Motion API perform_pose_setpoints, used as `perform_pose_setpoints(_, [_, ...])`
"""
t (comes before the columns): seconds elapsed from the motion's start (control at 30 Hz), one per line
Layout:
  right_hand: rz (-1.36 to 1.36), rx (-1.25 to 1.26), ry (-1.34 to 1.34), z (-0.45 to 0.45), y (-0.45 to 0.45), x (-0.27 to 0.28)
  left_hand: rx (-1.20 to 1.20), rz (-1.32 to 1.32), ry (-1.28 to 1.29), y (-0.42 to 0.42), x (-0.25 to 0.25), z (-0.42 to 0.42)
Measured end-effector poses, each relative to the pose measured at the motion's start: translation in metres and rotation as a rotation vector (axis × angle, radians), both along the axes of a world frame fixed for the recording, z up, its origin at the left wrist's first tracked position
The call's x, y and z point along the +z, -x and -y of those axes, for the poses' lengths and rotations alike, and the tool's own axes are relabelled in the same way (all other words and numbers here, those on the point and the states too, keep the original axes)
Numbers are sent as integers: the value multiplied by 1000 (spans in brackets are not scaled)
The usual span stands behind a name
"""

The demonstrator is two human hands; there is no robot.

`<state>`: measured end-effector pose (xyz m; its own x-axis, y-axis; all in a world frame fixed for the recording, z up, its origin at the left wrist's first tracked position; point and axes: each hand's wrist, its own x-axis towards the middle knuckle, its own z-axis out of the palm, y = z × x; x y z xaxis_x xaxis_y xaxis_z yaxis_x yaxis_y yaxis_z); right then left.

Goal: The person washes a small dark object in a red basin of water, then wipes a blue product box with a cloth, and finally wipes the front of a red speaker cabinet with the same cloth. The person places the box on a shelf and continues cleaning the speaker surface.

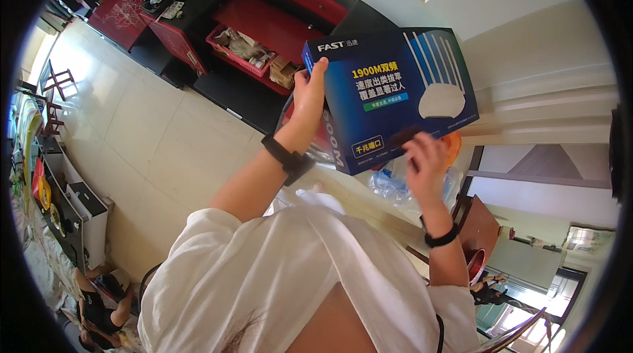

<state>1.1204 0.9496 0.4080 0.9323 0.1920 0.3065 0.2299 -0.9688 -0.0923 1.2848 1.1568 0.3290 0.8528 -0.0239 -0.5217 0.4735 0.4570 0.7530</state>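
Observation:
A dark blue Fast router box point(376, 128) is held up before me, its front showing a white router with several antennas and printed writing. My left hand point(311, 91) grips its left edge, with the thumb on the front face and the other fingers partly hidden. My right hand point(426, 162) is motion-blurred at the lower edge of the box, fingers loosely bent and apart. Whether its fingertips touch the cardboard cannot be made out. Each wrist wears a black band.
Behind the box stands a red and black cabinet point(277, 12) with a pink basket point(242, 51) of odds and ends. Clear plastic bags point(390, 185) lie below the box. A person point(101, 303) sits at lower left; a brown wooden table point(479, 224) stands at right.

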Motion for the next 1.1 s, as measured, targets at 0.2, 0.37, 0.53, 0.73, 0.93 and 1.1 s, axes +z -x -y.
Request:
perform_pose_setpoints(0.2, [227, -222, -17, 19, -31, -13, -61, 71, 58, 2, -14, -11])
perform_pose_setpoints(0.37, [308, -140, -128, 36, -44, -11, -232, 100, -20, 99, -7, -12])
perform_pose_setpoints(0.53, [113, 334, -369, -32, -30, 1, 31, 63, -112, 104, -4, 8])
perform_pose_setpoints(0.73, [297, 438, -202, 9, -41, -15, -12, -2, -126, 106, 10, 6])
perform_pose_setpoints(0.93, [541, -285, -197, 155, -75, -20, 25, -9, -152, 101, 8, 10])
perform_pose_setpoints(1.1, [289, 453, -250, -30, -28, -23, 9, 55, 60, 103, 20, 11])
